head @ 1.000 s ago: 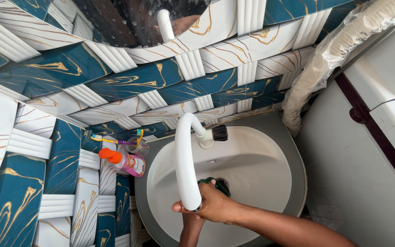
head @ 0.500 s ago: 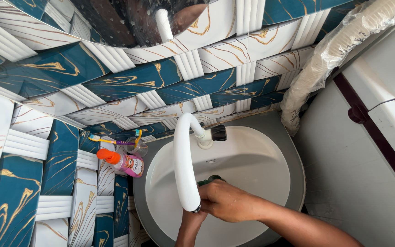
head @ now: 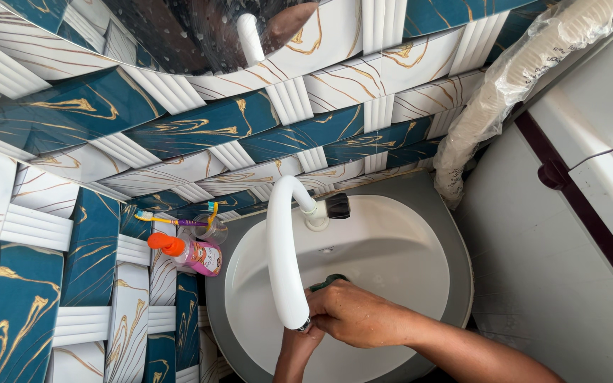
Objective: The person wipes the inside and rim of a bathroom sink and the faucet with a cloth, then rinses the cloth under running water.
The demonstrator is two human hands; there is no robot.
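Note:
My right hand (head: 355, 313) reaches in from the lower right and lies closed over a dark green scrub pad (head: 328, 281), low in the white sink basin (head: 399, 245). Only an edge of the pad shows past my fingers. My left hand (head: 298, 342) comes up from the bottom edge, just under the mouth of the curved white tap (head: 280, 255). The spout and my right hand hide its fingers. The tap's black handle (head: 338, 206) sits at the base of the spout.
A pink bottle with an orange cap (head: 191, 252) and a clear cup with toothbrushes (head: 211, 227) stand left of the basin. Blue, white and gold tiles cover the wall under a mirror (head: 193, 28). A plastic-wrapped stack of cups (head: 494, 99) leans by a white cabinet (head: 555, 276).
My right hand has slid from just under the spout forward and right over the green pad, covering most of it. The view has shifted slightly.

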